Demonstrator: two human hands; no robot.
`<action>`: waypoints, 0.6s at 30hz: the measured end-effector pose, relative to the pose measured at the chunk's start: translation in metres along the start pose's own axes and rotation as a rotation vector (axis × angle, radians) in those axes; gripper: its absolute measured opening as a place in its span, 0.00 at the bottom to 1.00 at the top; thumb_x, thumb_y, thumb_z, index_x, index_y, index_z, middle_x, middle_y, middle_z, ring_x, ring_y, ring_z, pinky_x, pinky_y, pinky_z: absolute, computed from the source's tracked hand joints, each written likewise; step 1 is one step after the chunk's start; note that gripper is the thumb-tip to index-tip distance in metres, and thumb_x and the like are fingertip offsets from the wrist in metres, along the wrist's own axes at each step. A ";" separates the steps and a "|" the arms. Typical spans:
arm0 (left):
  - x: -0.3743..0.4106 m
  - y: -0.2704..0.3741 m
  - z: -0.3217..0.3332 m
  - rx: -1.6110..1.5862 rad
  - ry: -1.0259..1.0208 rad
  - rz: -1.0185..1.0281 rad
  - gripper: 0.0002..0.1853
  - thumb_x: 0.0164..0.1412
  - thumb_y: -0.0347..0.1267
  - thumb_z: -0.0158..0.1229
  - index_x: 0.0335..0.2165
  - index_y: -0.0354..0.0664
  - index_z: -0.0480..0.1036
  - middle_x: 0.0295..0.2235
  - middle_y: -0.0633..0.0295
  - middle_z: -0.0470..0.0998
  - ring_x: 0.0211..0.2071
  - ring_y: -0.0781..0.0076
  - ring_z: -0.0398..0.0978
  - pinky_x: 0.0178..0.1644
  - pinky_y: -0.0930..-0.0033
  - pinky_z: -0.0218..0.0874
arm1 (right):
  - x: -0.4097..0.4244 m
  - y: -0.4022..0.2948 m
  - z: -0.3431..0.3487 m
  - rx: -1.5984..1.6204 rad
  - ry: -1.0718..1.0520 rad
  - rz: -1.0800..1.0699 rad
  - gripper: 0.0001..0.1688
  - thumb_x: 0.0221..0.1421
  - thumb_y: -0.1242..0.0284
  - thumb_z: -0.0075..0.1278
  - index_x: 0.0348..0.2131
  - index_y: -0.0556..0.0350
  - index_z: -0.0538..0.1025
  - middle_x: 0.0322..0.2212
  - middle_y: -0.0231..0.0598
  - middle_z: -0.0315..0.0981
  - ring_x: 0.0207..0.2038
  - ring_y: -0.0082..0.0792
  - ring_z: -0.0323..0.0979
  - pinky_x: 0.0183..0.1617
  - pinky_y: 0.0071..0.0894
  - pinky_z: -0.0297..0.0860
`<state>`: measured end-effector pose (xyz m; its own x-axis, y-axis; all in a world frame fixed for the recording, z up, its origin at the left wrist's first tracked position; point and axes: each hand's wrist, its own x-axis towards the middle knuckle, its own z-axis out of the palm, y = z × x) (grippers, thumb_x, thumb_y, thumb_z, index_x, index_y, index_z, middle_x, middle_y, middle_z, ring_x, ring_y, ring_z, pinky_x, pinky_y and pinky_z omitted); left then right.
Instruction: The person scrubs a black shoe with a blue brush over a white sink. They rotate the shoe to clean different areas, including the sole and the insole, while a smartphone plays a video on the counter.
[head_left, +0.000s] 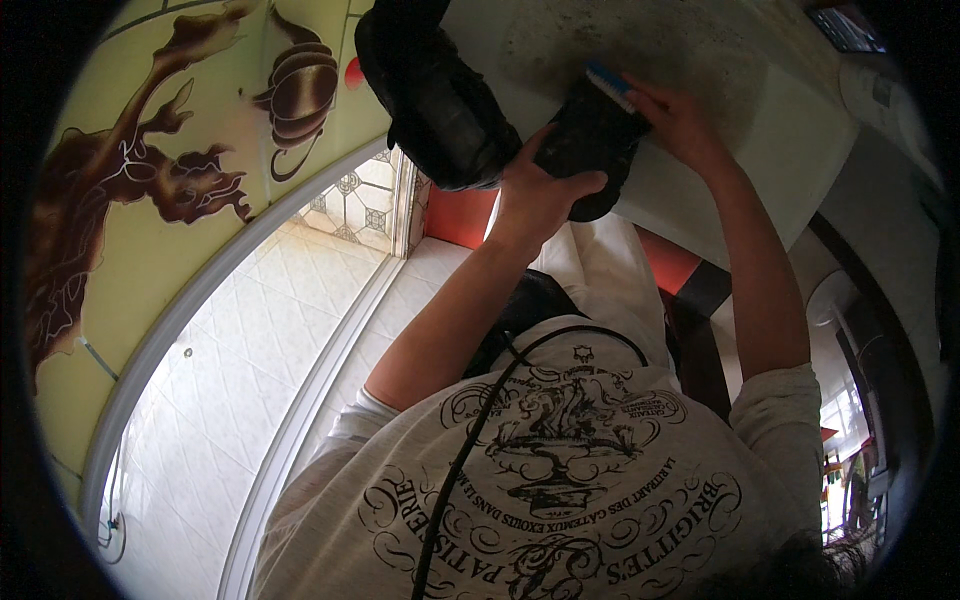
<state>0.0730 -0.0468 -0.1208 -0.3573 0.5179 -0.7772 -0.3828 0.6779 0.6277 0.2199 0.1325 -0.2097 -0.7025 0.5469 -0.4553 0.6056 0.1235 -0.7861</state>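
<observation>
A dark, soft-looking item, perhaps a shoe or boot (592, 150), lies over the near edge of a pale tabletop (780, 165). My left hand (544, 187) grips its near part, thumb on top. In my right hand (675, 124) is a brush with a blue back and pale bristles (611, 86), its bristles against the item's upper right edge. Left of my left hand stands a bulky black object with a glossy front (450, 112); its exact kind cannot be told.
Dusty dark smudges cover the tabletop beyond the brush. A device with a lit screen (847, 28) is at the far right. A yellow panel with brown painted designs (195, 150) rises at left, beside a pale tiled floor (247, 322). A black cable crosses my shirt.
</observation>
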 end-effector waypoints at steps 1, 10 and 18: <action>-0.001 0.000 0.000 0.000 0.003 0.003 0.47 0.38 0.32 0.71 0.57 0.28 0.60 0.46 0.47 0.75 0.46 0.62 0.75 0.50 0.67 0.68 | 0.001 0.001 0.001 0.010 0.003 -0.004 0.22 0.64 0.59 0.47 0.55 0.41 0.74 0.39 0.46 0.80 0.39 0.33 0.77 0.46 0.34 0.70; 0.004 -0.005 0.000 0.087 0.004 0.026 0.47 0.37 0.33 0.71 0.57 0.29 0.61 0.47 0.45 0.74 0.47 0.60 0.75 0.52 0.67 0.67 | 0.004 0.015 0.000 -0.181 0.105 0.052 0.23 0.66 0.57 0.43 0.54 0.43 0.74 0.39 0.47 0.79 0.36 0.44 0.78 0.43 0.42 0.71; -0.001 0.003 0.002 0.041 -0.008 -0.008 0.46 0.37 0.32 0.71 0.57 0.30 0.63 0.46 0.46 0.76 0.46 0.60 0.76 0.51 0.67 0.68 | -0.001 0.064 -0.007 -0.540 0.303 0.039 0.22 0.65 0.57 0.43 0.53 0.41 0.75 0.42 0.48 0.77 0.41 0.45 0.76 0.47 0.42 0.69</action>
<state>0.0735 -0.0441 -0.1184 -0.3480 0.5165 -0.7824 -0.3500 0.7027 0.6195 0.2619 0.1452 -0.2562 -0.5866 0.7607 -0.2780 0.7880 0.4568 -0.4129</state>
